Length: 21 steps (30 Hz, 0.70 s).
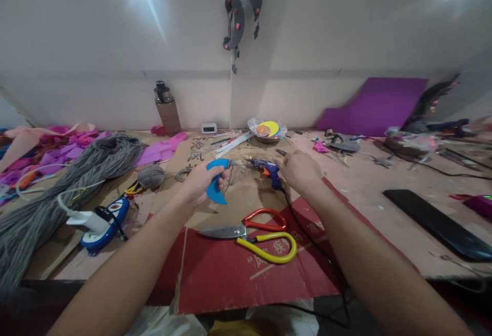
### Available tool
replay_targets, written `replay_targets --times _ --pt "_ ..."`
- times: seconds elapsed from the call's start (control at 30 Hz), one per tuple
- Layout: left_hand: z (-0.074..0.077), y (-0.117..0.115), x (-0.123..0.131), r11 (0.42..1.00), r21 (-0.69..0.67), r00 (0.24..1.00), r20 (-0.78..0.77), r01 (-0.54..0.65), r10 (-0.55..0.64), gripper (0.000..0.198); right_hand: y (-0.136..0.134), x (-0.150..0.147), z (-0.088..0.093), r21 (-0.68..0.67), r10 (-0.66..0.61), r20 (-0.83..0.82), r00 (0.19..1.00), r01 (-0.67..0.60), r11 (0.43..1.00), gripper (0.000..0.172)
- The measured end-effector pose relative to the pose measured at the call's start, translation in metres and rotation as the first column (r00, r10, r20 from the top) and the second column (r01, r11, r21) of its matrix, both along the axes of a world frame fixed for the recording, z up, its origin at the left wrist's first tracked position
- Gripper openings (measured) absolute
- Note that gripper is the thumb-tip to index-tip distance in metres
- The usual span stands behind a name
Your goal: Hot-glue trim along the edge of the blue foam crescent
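In the head view my left hand (202, 179) is closed around a blue crescent-shaped piece (216, 192), which it holds above the cardboard. A small grey bit sticks out at the crescent's upper tip. My right hand (302, 171) is curled with its knuckles up, just right of a blue glue gun (272, 172). What its fingers hold, if anything, is hidden. The glue gun lies on its side with its nozzle to the left and an orange trigger. Nearer to me, scissors (246, 232) with one red and one yellow handle lie spread on red cardboard (215, 279).
Grey yarn (88, 177) and a blue power strip (107, 225) lie at left. A bowl (266, 139) with yellow pieces stands at the back, by white glue sticks (234, 144). At right lie a black phone-like slab (438, 223) and purple sheet (376, 105). The glue gun's cord crosses the cardboard.
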<state>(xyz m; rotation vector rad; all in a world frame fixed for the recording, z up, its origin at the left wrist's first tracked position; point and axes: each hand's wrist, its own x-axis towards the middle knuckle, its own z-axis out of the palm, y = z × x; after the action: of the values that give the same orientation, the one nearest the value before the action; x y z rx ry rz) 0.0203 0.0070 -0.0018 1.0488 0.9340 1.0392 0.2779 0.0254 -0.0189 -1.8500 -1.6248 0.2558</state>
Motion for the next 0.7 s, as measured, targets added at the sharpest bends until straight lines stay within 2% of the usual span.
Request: replay_targets --times 0.03,0.1,0.13,0.2,0.23,0.27,0.3,0.4,0.5,0.63,0.7 --pt "0.000 0.000 0.000 1.000 0.012 1.000 -0.009 -0.007 0.007 0.013 -0.003 -0.003 0.004 0.096 0.040 0.001 0.999 -0.040 0.995 0.028" --pt "0.000 0.000 0.000 0.999 0.031 1.000 -0.024 0.010 -0.009 0.013 -0.010 -0.016 0.010 0.256 0.243 -0.102 0.965 -0.211 0.943 0.022" --pt "0.000 0.000 -0.001 0.998 0.037 0.999 -0.032 0.041 -0.040 0.014 -0.013 -0.025 0.011 0.310 0.383 -0.199 0.902 -0.313 0.898 0.022" --pt "0.003 -0.001 -0.001 0.993 0.043 0.993 -0.049 0.110 -0.108 0.014 -0.017 -0.047 0.011 0.342 0.613 -0.405 0.678 -0.509 0.790 0.030" --pt "0.005 -0.002 -0.002 0.990 0.040 0.990 -0.056 0.134 -0.132 0.014 -0.019 -0.058 0.011 0.344 0.666 -0.485 0.567 -0.576 0.741 0.032" --pt "0.006 -0.003 -0.003 0.988 0.033 0.987 -0.062 0.150 -0.148 0.014 -0.020 -0.067 0.011 0.325 0.680 -0.545 0.491 -0.624 0.711 0.033" --pt "0.008 -0.003 -0.003 0.988 0.023 0.987 -0.063 0.151 -0.149 0.014 -0.021 -0.075 0.012 0.291 0.668 -0.586 0.458 -0.651 0.701 0.035" --pt "0.010 -0.002 -0.006 0.994 -0.017 0.992 -0.063 0.111 -0.111 0.015 -0.019 -0.084 0.014 0.182 0.590 -0.614 0.524 -0.634 0.752 0.042" --pt "0.009 0.001 -0.009 0.997 -0.013 0.994 -0.075 0.076 -0.076 0.013 -0.015 -0.080 0.016 0.167 0.557 -0.550 0.623 -0.571 0.804 0.035" --pt "0.006 0.004 -0.010 0.997 0.039 0.990 -0.126 0.065 -0.060 0.009 -0.011 -0.072 0.019 0.222 0.582 -0.313 0.750 -0.538 0.813 0.029" --pt "0.004 0.005 -0.010 0.996 0.056 0.982 -0.179 0.073 -0.061 0.009 -0.011 -0.072 0.022 0.281 0.578 -0.173 0.797 -0.523 0.805 0.017"
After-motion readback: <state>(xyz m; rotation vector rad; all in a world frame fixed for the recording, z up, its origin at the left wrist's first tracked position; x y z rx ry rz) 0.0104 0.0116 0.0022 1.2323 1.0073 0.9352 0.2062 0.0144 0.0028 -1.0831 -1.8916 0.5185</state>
